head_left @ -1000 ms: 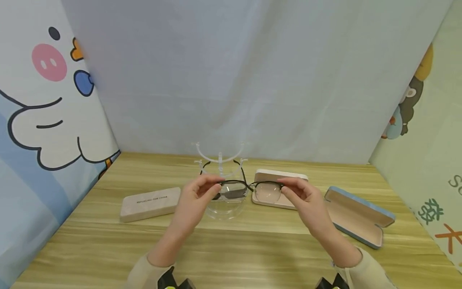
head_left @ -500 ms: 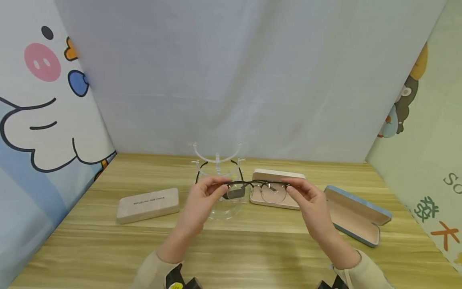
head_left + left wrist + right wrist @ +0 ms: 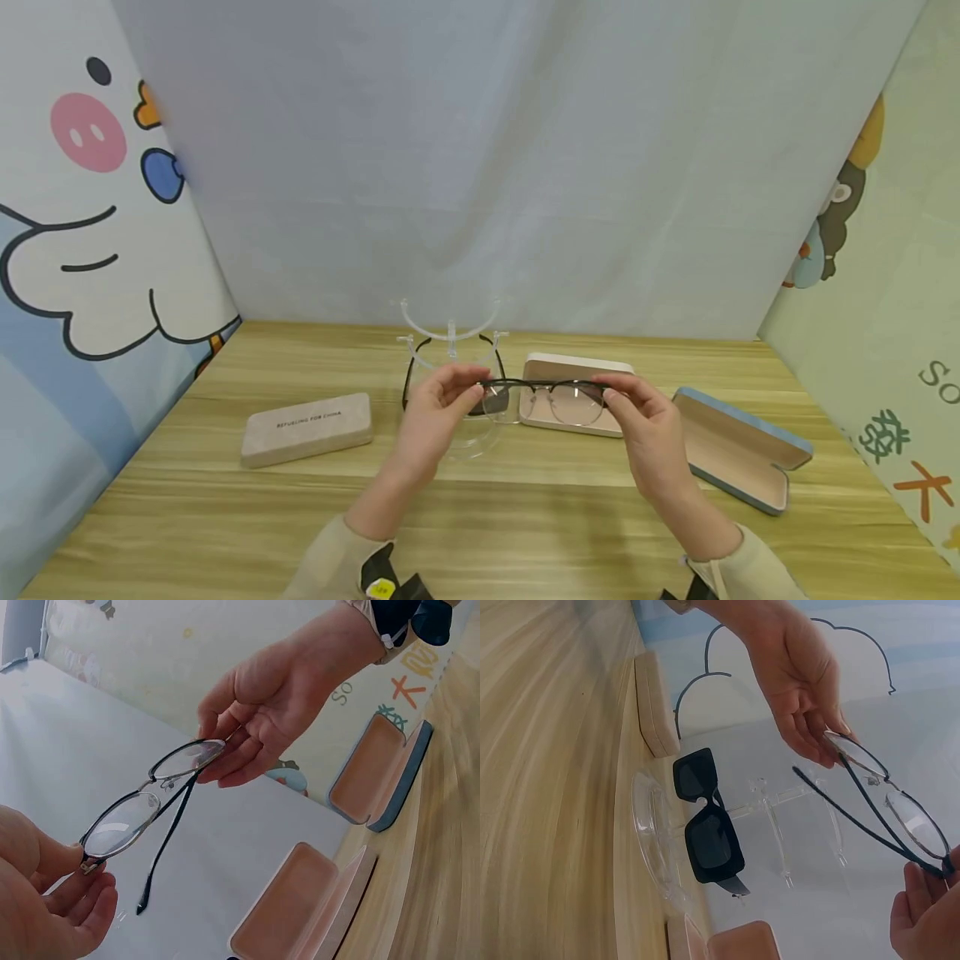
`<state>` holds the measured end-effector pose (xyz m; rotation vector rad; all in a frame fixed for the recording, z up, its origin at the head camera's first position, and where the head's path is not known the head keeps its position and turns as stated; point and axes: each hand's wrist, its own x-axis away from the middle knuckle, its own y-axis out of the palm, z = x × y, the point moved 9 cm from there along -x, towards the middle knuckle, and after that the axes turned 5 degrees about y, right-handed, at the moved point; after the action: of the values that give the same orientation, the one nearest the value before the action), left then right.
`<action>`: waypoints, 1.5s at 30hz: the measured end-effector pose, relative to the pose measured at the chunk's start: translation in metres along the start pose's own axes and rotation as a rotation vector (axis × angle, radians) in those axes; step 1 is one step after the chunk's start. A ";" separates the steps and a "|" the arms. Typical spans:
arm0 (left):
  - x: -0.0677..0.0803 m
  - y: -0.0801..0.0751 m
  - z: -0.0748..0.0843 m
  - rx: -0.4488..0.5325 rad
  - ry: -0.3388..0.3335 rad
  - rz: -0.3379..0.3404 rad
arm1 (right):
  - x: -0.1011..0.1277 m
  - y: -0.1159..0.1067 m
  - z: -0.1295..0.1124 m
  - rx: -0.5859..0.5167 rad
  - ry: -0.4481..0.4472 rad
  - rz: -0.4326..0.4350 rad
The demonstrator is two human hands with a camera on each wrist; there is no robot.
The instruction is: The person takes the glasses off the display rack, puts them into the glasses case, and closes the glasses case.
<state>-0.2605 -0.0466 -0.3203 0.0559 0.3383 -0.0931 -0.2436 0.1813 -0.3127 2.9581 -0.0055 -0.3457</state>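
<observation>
Pinching each end of the glasses [image 3: 542, 393], the left hand [image 3: 435, 414] and right hand [image 3: 651, 429] hold them above the bench [image 3: 525, 517]; only the right wrist view shows black sunglasses [image 3: 707, 825] on the clear stand [image 3: 656, 847]

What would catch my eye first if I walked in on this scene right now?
Most likely the thin dark-rimmed glasses held in mid-air over the wooden table, the left hand and the right hand each pinching one end. Behind them, black sunglasses hang on a clear stand, with an open blue case lying at the right.
</observation>
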 end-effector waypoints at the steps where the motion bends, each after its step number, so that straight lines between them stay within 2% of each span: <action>1: 0.000 0.001 -0.001 -0.004 -0.002 0.000 | 0.000 -0.001 0.000 -0.018 0.005 0.004; 8: -0.006 0.011 -0.007 -0.018 -0.015 -0.001 | -0.001 -0.009 0.006 -0.097 0.074 0.037; 14: -0.010 0.021 -0.019 0.058 -0.062 -0.009 | -0.002 -0.021 0.010 -0.133 0.090 0.059; 17: -0.011 0.024 -0.026 0.098 -0.083 0.015 | -0.003 -0.026 0.012 -0.135 0.089 0.062; 21: -0.015 0.028 -0.032 0.110 -0.070 0.061 | -0.004 -0.032 0.016 -0.165 0.080 0.075; 25: -0.018 0.030 -0.038 0.073 -0.061 0.116 | -0.004 -0.038 0.023 -0.186 0.086 0.101; 31: -0.019 0.036 -0.046 -0.013 -0.077 0.168 | -0.005 -0.052 0.033 -0.141 0.118 0.194; 35: -0.020 0.040 -0.049 -0.061 -0.049 0.208 | -0.007 -0.059 0.039 -0.127 0.137 0.250; 41: -0.020 0.049 -0.053 -0.100 0.006 0.238 | -0.008 -0.068 0.045 -0.108 0.154 0.324; 45: -0.019 0.055 -0.060 -0.106 -0.031 0.229 | -0.011 -0.073 0.050 -0.060 0.168 0.357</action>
<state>-0.2929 0.0135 -0.3680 -0.0118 0.3031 0.1502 -0.2668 0.2459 -0.3705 2.8390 -0.4853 -0.0480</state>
